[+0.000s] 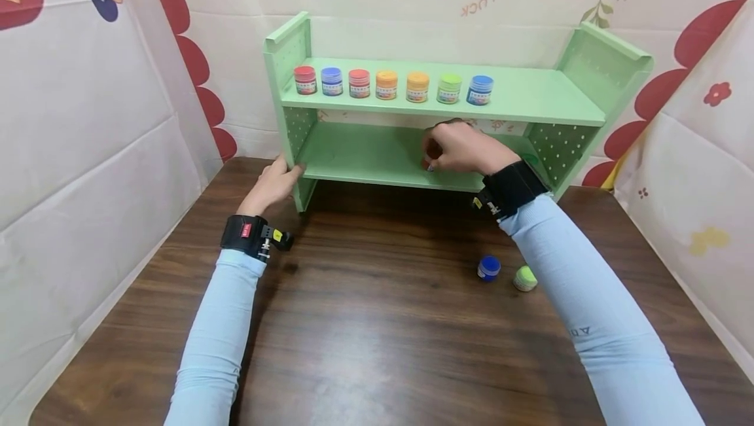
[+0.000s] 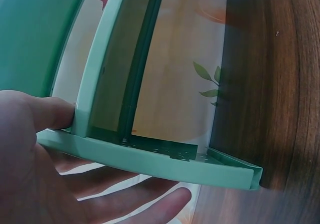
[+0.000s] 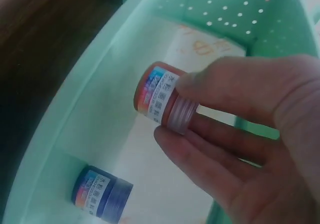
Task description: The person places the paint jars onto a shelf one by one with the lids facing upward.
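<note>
My right hand (image 1: 462,146) reaches into the lower level of a green two-tier shelf (image 1: 365,151). Between thumb and fingers it holds a reddish paint jar (image 3: 156,94), its label visible in the right wrist view. A dark blue paint jar (image 3: 95,191) stands beside it on the same level, hidden behind my arm in the head view. At the shelf's left end, my left hand (image 1: 272,185) grips the side panel (image 2: 150,156), thumb on the inner side and the other fingers beyond the outer face.
A row of several paint jars, including a red jar (image 1: 305,80) and a blue jar (image 1: 480,90), lines the top level. On the brown table (image 1: 353,321) stand a dark blue jar (image 1: 488,268) and a light green jar (image 1: 525,279), near my right forearm. A patterned cloth (image 1: 412,33) hangs behind.
</note>
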Demonstrator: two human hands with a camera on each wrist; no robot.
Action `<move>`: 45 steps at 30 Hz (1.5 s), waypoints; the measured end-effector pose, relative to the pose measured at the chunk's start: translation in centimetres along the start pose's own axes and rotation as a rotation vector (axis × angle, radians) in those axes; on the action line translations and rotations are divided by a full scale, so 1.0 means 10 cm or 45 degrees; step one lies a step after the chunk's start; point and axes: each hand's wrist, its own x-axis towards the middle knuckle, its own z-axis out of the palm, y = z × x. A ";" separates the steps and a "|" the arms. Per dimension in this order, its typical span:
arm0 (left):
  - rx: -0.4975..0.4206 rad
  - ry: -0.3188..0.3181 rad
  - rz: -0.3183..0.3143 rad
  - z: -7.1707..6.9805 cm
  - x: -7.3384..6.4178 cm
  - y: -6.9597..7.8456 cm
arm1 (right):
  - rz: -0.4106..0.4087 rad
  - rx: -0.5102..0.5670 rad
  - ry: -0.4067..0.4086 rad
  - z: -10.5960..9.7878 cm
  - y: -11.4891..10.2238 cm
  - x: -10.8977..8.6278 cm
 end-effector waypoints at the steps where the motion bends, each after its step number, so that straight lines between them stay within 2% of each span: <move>1: -0.004 -0.004 -0.002 0.00 -0.01 0.00 | 0.007 0.003 -0.010 0.00 0.02 0.03; 5: -0.015 -0.009 0.000 0.00 -0.02 0.00 | 0.021 0.003 -0.029 0.00 0.07 0.13; 16: -0.006 0.005 0.010 -0.01 0.01 0.00 | 0.167 0.055 -0.190 -0.07 0.12 0.32; 20: -0.008 0.002 0.003 -0.01 0.01 0.01 | 0.174 0.085 -0.228 -0.06 0.14 0.37; 35: 0.038 0.004 0.030 -0.01 0.04 -0.01 | 0.215 0.079 -0.202 -0.01 0.19 0.41; 45: 0.018 -0.003 0.022 -0.01 0.02 0.00 | 0.205 0.094 -0.197 0.00 0.20 0.44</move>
